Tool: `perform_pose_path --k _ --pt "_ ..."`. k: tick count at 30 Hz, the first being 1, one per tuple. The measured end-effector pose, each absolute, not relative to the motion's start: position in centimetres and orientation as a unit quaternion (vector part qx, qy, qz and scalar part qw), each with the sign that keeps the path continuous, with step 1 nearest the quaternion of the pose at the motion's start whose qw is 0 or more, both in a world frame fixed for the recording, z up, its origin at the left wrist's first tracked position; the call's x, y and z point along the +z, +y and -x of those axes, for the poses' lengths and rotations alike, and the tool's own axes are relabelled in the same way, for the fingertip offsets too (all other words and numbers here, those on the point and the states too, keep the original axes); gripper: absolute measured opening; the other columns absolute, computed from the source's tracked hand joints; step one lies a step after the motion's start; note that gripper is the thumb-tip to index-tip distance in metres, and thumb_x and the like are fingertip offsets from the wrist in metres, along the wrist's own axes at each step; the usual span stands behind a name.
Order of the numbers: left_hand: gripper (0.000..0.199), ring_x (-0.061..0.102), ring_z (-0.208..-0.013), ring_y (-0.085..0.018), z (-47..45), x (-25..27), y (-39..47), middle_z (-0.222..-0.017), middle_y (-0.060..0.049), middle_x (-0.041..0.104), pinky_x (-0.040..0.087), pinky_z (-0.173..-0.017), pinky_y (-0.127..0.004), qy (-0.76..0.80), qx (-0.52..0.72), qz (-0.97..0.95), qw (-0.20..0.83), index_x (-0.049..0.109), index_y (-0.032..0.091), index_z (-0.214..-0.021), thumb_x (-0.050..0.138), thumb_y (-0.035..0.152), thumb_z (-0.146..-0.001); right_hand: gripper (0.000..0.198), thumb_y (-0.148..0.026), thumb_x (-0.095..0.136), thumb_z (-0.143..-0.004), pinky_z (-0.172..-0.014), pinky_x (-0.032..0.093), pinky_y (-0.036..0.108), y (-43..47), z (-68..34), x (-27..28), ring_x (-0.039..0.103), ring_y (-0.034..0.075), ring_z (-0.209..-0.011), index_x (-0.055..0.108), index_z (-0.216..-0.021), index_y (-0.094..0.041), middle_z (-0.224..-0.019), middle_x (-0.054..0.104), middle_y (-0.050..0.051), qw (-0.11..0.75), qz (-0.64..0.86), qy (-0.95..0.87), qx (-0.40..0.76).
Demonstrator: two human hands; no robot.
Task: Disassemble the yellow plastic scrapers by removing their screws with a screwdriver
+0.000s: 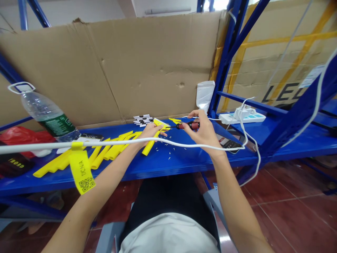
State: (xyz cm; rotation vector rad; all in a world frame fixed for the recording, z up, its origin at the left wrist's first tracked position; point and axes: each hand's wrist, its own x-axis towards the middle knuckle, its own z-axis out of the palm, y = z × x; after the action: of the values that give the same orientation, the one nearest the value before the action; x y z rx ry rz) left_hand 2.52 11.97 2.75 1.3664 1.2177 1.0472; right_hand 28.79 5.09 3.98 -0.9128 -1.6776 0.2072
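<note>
Near the middle of the frame, your left hand [149, 131] has its grip on a yellow piece [159, 122], while your right hand [201, 130], just to the right, is wrapped around the red-and-black screwdriver [194, 125]. Its shaft points left at the piece; whether the tip touches, you cannot tell. Below lie small screws [170, 153] on your blue bench [150, 166]. Yellow tubes [113, 151] spread left of centre, and a clear bottle [50, 114] stands at far left.

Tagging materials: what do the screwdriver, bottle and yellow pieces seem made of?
Screwdriver: red and black handle, probably plastic or rubber, finish unclear; thin dark shaft, likely metal. Bottle: clear, glossy plastic, from its transparent wall and highlights. Yellow pieces: smooth, evenly coloured, perhaps plastic.
</note>
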Motion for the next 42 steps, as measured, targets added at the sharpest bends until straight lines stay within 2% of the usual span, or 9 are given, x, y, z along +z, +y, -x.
perform_pose_path --k 9,14,17,22,26,29,34,38,42 --pt "0.021 0.075 -0.054 -0.016 -3.1 3.5 10.9 -0.087 -0.013 0.087 0.038 -0.037 -0.022 0.515 0.4 -0.585 0.483 0.084 0.01 -0.108 0.067 0.019 -0.115 0.023 -0.044 0.071 -0.107 -0.089 0.066 0.041 5.3 -28.6 4.2 0.073 0.024 -0.097 0.057 -0.117 -0.028 -0.105 0.072 0.006 0.584 0.389 -0.708 0.08" --pt "0.02 0.077 -0.058 -0.018 -2.8 3.0 11.3 -0.089 -0.014 0.088 0.041 -0.04 -0.022 0.513 0.413 -0.579 0.48 0.085 0.009 -0.106 0.069 0.019 -0.113 0.024 -0.037 0.072 -0.103 -0.087 0.066 0.04 4.8 -28.6 4.2 0.071 0.022 -0.096 0.06 -0.122 -0.028 -0.125 0.07 0.009 0.558 0.366 -0.737 0.106" --pt "0.019 0.076 -0.057 -0.017 -2.6 2.9 11.6 -0.088 -0.013 0.088 0.042 -0.041 -0.022 0.505 0.418 -0.583 0.479 0.086 0.01 -0.111 0.069 0.019 -0.113 0.027 -0.035 0.074 -0.102 -0.088 0.066 0.041 4.7 -28.6 4.2 0.067 0.02 -0.089 0.059 -0.124 -0.028 -0.126 0.069 0.009 0.549 0.363 -0.746 0.101" --pt "0.019 0.075 -0.055 -0.017 -2.6 3.0 11.5 -0.084 -0.012 0.087 0.042 -0.04 -0.022 0.52 0.405 -0.583 0.476 0.085 0.009 -0.112 0.069 0.02 -0.114 0.027 -0.048 0.072 -0.109 -0.091 0.066 0.043 5.2 -28.5 4.0 0.069 0.022 -0.088 0.056 -0.118 -0.029 -0.112 0.072 0.007 0.569 0.389 -0.718 0.096" --pt "0.017 0.076 -0.057 -0.017 -2.6 3.0 11.8 -0.082 -0.012 0.086 0.048 -0.046 -0.02 0.513 0.419 -0.573 0.483 0.085 0.009 -0.111 0.07 0.019 -0.113 0.026 -0.04 0.073 -0.106 -0.094 0.065 0.044 5.1 -28.8 3.9 0.07 0.022 -0.093 0.059 -0.125 -0.028 -0.126 0.071 0.01 0.544 0.377 -0.74 0.123" --pt "0.02 0.077 -0.059 -0.017 -2.5 3.1 12.0 -0.09 -0.014 0.088 0.054 -0.051 -0.022 0.507 0.437 -0.56 0.488 0.085 0.009 -0.111 0.066 0.016 -0.113 0.031 -0.039 0.074 -0.104 -0.096 0.064 0.044 4.9 -28.9 4.0 0.071 0.022 -0.096 0.06 -0.129 -0.028 -0.133 0.069 0.011 0.532 0.372 -0.749 0.128" --pt "0.019 0.08 -0.066 -0.016 -2.5 2.9 12.2 -0.108 -0.019 0.09 0.056 -0.056 -0.022 0.49 0.436 -0.574 0.49 0.084 0.009 -0.104 0.068 0.014 -0.112 0.03 -0.048 0.072 -0.107 -0.099 0.063 0.046 5.1 -28.5 4.1 0.073 0.024 -0.095 0.056 -0.124 -0.028 -0.118 0.073 0.009 0.564 0.392 -0.716 0.123" --pt "0.018 0.076 -0.061 -0.015 -2.3 2.6 12.4 -0.098 -0.016 0.09 0.05 -0.051 -0.022 0.497 0.439 -0.568 0.487 0.083 0.01 -0.107 0.067 0.015 -0.113 0.032 -0.04 0.075 -0.103 -0.092 0.064 0.042 5.2 -28.6 4.0 0.069 0.02 -0.089 0.057 -0.126 -0.028 -0.127 0.071 0.008 0.548 0.378 -0.733 0.141" --pt "0.018 0.074 -0.058 -0.016 -2.1 2.6 12.5 -0.088 -0.016 0.087 0.046 -0.048 -0.022 0.502 0.433 -0.566 0.489 0.083 0.01 -0.107 0.069 0.02 -0.114 0.038 -0.051 0.078 -0.103 -0.093 0.063 0.044 5.4 -28.8 3.8 0.07 0.022 -0.09 0.056 -0.124 -0.028 -0.121 0.073 0.008 0.569 0.4 -0.707 0.133"
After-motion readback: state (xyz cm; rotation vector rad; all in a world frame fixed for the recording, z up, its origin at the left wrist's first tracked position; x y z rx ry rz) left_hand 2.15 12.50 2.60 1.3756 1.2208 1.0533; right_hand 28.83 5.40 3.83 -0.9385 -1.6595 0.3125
